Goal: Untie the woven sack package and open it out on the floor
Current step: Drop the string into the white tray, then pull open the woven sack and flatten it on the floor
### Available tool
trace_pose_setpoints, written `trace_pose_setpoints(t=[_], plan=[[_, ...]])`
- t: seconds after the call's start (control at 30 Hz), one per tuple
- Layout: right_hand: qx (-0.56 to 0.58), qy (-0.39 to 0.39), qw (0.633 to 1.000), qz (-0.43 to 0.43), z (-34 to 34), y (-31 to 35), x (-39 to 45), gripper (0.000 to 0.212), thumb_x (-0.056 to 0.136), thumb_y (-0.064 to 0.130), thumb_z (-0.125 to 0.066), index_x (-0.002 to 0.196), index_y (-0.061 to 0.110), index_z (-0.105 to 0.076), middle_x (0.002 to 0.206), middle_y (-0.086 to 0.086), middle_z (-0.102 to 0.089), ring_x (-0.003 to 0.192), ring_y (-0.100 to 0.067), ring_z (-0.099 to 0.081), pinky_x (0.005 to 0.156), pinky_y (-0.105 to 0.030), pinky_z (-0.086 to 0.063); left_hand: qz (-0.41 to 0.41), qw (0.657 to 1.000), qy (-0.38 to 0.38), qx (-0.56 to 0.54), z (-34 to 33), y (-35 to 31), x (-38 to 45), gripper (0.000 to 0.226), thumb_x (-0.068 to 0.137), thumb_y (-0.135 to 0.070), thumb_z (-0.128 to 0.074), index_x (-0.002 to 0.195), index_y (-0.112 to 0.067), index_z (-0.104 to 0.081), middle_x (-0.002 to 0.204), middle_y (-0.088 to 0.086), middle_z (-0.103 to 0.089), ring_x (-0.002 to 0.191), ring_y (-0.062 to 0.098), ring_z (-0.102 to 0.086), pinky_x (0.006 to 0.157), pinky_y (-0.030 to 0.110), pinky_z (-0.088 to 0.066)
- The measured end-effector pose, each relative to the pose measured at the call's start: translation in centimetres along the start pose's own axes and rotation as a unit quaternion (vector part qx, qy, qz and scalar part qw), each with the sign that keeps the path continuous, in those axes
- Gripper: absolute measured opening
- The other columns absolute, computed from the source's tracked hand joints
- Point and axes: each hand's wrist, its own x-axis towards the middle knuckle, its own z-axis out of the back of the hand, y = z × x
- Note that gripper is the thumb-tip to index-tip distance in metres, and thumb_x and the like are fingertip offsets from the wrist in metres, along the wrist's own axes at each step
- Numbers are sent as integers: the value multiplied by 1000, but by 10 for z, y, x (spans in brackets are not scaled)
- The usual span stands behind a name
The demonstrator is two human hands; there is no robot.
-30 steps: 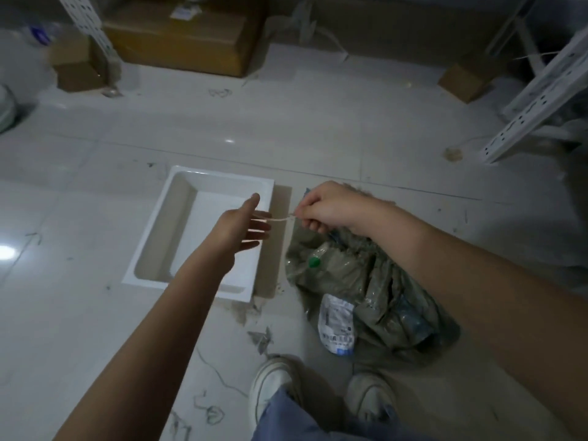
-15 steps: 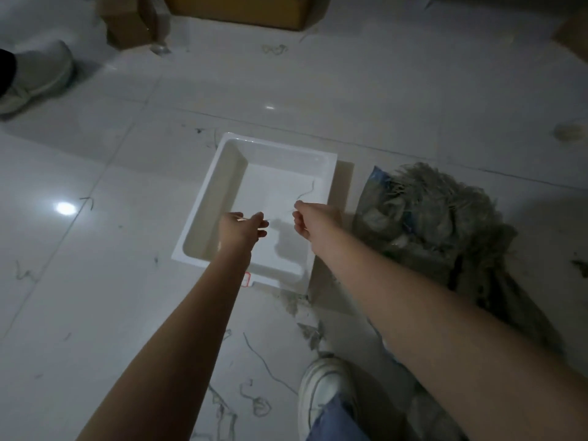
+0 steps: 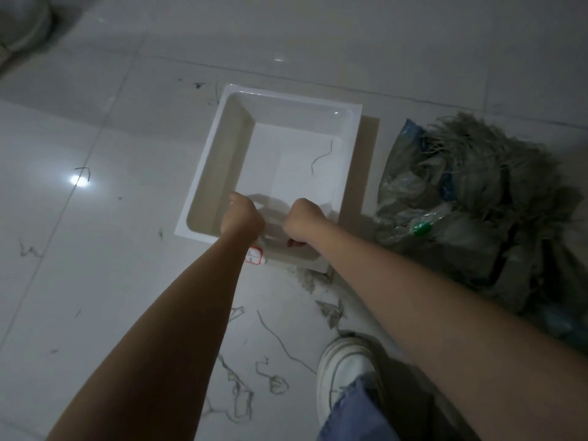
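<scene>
While both hands (image 3: 243,218) grip tray (image 3: 203,202) rim, apparently, sack (image 3: 477,192) lies apart.

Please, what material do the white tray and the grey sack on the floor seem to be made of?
White tray: probably glossy moulded plastic or enamelled metal; smooth, rounded corners, light glints on its rim. Grey sack: woven plastic strips, matte; its top edge is frayed into loose fibres.

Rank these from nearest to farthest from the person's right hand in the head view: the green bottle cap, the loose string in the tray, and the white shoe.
From the right hand:
1. Loose string, ahead in the white tray.
2. Green bottle cap, to the right in the woven sack.
3. White shoe, below, nearest the camera.
</scene>
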Motion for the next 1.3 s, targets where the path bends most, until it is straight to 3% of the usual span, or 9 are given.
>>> trace_pose_setpoints(t=[0.1,0.3,0.47,0.63,0.77,0.87,1.0,1.17,1.3], plan=[[55,19,998,-3,17,-2,-5,21,88,-3,-42,96,-10,-60,76,-22,-66,50,-26,-58,62,-33,-56,8,999,27,36,-1,-5,-5,75,90,-12,-53,146,6,-6,137,26,-47,124,38,-51,102,44,-45],[258,-31,965,-31,84,-1,-30,10,94,-2,-46,98,0,-56,62,-12,-52,46,-16,-49,36,-20,-44,-50,994,-18,93,11,-37,-19,43,91,-13,-49,129,4,-39,130,24,-52,119,39,-52,96,42,-45],[236,-145,961,-28,155,-26,-44,14,92,2,-48,89,0,-62,62,-10,-57,47,-17,-50,42,-22,-43,-183,980,-51,55,26,-112,-53,11,86,-7,-44,86,-6,-55,90,11,-59,81,30,-55,71,30,-41],[164,-273,946,-64,234,-77,-64,15,89,10,-51,78,1,-54,71,-13,-55,62,-26,-55,53,-30,-48,-289,955,-60,27,12,-198,-95,29,89,-15,-43,107,-3,-63,110,18,-66,103,36,-61,85,35,-48],[76,-299,943,-128,263,-146,-83,33,92,13,-49,62,11,-34,73,-9,-45,58,-19,-41,45,-24,-29,-336,940,8,56,-30,-239,-119,32,92,-20,-45,112,-1,-62,110,21,-67,102,36,-64,91,42,-53],[96,-281,935,-193,259,-194,-78,34,91,26,-52,106,-5,-53,115,-19,-55,91,-31,-58,65,-27,-43,-360,925,53,105,-67,-258,-128,31,92,-17,-45,108,3,-63,107,23,-67,102,36,-63,86,39,-51],[131,-273,923,-239,240,-234,-71,73,92,42,-47,145,-2,-21,149,-18,-34,134,-34,-36,106,-37,-37,-342,918,114,166,-115,-262,-128,48,92,-44,-46,115,-4,-61,117,18,-63,109,34,-60,94,41,-49],[172,-287,895,-294,226,-252,-63,93,87,53,-53,147,-2,-9,151,-17,-24,137,-31,-31,103,-33,-37,-280,924,121,230,-147,-256,-130,64,90,-59,-40,125,-7,-52,123,15,-60,117,30,-57,94,38,-44],[170,-258,920,-240,229,-251,-72,46,89,30,-56,126,2,-50,126,-15,-57,113,-30,-57,81,-25,-42,-326,925,140,134,-143,-256,-133,37,94,-34,-50,106,-1,-59,110,20,-63,108,34,-59,87,38,-47]])
